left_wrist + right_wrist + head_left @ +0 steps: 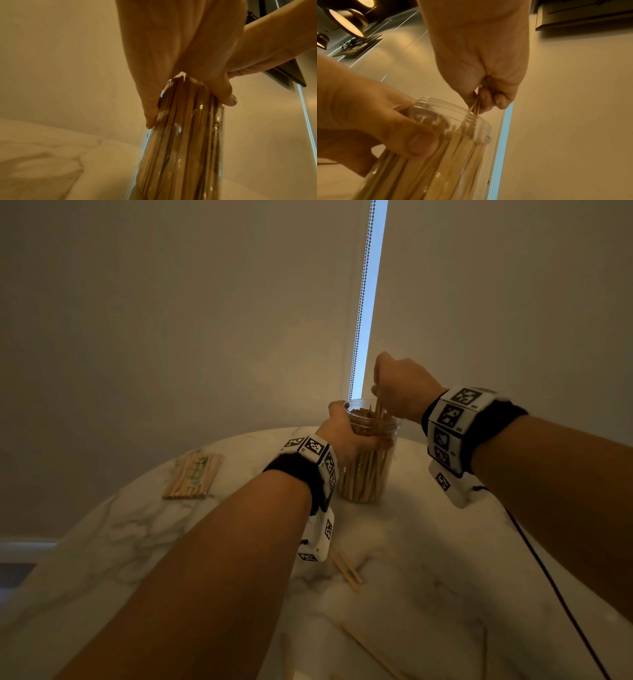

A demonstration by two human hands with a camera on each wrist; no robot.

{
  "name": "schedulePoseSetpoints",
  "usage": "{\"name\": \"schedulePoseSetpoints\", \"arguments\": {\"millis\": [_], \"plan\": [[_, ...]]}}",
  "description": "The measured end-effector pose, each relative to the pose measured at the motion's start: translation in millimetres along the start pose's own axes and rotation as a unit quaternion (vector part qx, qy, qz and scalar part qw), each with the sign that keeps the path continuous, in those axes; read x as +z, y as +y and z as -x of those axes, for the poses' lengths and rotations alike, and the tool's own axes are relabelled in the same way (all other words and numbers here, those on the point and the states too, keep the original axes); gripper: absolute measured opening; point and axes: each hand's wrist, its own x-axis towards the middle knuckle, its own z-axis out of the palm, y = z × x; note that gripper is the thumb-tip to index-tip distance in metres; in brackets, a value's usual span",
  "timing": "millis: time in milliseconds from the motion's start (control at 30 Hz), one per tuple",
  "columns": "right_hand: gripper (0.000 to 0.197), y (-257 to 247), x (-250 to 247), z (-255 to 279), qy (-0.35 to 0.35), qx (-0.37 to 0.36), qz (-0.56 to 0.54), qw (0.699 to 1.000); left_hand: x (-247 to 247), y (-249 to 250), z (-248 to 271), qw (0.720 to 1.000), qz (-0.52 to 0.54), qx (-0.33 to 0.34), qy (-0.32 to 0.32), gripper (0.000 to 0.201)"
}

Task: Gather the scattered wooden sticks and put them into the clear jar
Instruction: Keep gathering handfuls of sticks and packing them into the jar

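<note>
Right hand (399, 381) is pinched on thin, light, stiff sticks (475, 108), best held near their tops. Jar (364, 470) is gripped by left hand (346, 436).

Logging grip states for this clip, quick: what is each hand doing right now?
Left hand: closed around the clear jar, steadying it on the table.
Right hand: pinching a few wooden sticks, lower ends inside the jar's mouth.

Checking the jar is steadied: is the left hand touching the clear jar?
Touching. In the right wrist view the left hand wraps the clear jar just below its threaded rim, thumb pressed flat on the wall; the head view agrees.
</note>
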Motion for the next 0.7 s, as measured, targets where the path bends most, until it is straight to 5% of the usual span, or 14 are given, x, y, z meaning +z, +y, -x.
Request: {"name": "schedulePoseSetpoints", "arguments": {"millis": [133,267,400,600,700], "plan": [[0.017,2.4,-0.9,0.1,0.057,0.042,-0.078,0.994,-0.9,1.1,2.5,1.000,-0.004,-0.001,-0.002,0.111],[0.027,4.2,-12.9,5.3,-0.072,0.002,-0.046,0.996,-1.6,2.2,4.7,1.000,-0.002,0.008,-0.002,0.104],[0.017,7.4,-30.7,5.7,-0.137,-0.008,-0.021,0.990,-1.9,1.5,5.1,1.000,0.005,0.005,0.002,0.103],[0.020,11.1,-25.4,5.3,0.047,0.032,-0.112,0.992,-2.1,2.2,5.5,1.000,-0.011,0.012,-0.001,0.103],[0.016,11.6,-21.5,10.0,0.031,0.049,-0.161,0.985,-2.0,1.4,5.5,1.000,-0.015,0.008,0.000,0.104]]}}
